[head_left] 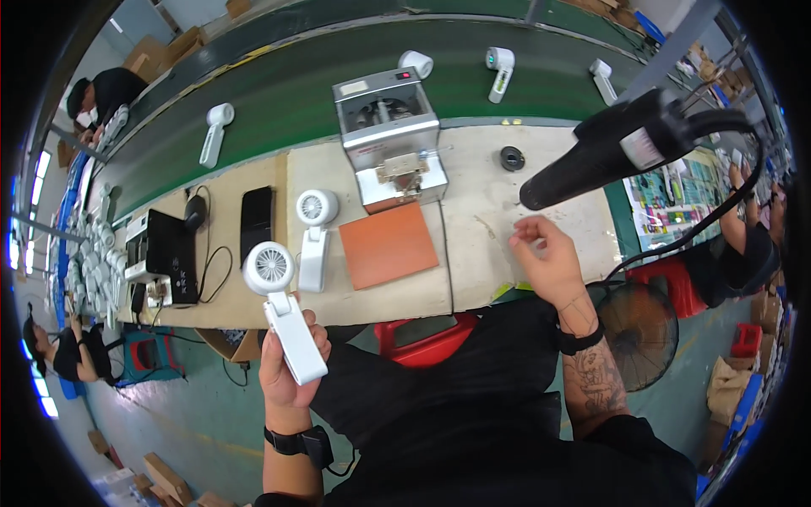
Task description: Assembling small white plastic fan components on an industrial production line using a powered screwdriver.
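My left hand (287,363) is closed around the handle of a white handheld fan (297,338), its round grille head tipped up over the table's front edge. Just beyond it, a second white handheld fan (313,253) lies on the table. My right hand (547,260) hovers over the right part of the table, fingers loosely curled and apart, with nothing visible in them. Nearest to it are the black barrel-shaped tool (604,156) on a thick cable and a small black ring (512,158). An orange-brown mat (389,245) lies between my hands.
A grey metal machine (390,139) stands behind the mat. At left are a black phone (257,218) and a black box (173,258) with cables. Several fans lie on the green conveyor belt (287,110). A floor fan (635,336) stands at right. Other people work at both sides.
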Tool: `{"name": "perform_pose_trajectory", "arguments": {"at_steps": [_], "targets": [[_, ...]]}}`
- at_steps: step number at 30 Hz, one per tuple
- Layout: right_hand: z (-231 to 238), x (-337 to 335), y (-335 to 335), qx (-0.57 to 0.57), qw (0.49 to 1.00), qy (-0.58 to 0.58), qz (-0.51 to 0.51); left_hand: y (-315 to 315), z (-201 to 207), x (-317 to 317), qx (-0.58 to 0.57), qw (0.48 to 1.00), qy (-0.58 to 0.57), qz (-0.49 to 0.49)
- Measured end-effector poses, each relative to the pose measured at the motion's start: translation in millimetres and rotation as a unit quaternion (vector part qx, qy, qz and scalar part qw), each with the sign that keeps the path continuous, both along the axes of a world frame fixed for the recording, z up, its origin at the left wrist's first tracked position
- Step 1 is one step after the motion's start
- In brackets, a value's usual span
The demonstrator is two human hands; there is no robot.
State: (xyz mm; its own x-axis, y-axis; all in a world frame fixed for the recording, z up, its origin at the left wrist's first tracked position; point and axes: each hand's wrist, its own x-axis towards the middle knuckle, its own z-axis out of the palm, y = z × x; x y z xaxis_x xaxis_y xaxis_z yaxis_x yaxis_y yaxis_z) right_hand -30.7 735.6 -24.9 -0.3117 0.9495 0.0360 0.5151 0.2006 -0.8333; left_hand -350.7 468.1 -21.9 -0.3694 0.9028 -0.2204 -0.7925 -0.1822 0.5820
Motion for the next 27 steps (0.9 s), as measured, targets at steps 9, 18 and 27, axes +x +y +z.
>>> {"name": "perform_pose_trajectory", "arguments": {"at_steps": [9,18,27], "targets": [[-22,-81,67,0.179,0.97,0.131,0.099,-10,2,3,-0.022,1.0,-0.001,0.015],[-4,-121,112,0.042,0.982,0.006,0.183,28,38,8,-0.012,0.987,0.162,0.016],[12,-126,101,-0.167,0.967,0.16,0.11,57,70,6,0.028,0.982,0.186,-0.033]]}}
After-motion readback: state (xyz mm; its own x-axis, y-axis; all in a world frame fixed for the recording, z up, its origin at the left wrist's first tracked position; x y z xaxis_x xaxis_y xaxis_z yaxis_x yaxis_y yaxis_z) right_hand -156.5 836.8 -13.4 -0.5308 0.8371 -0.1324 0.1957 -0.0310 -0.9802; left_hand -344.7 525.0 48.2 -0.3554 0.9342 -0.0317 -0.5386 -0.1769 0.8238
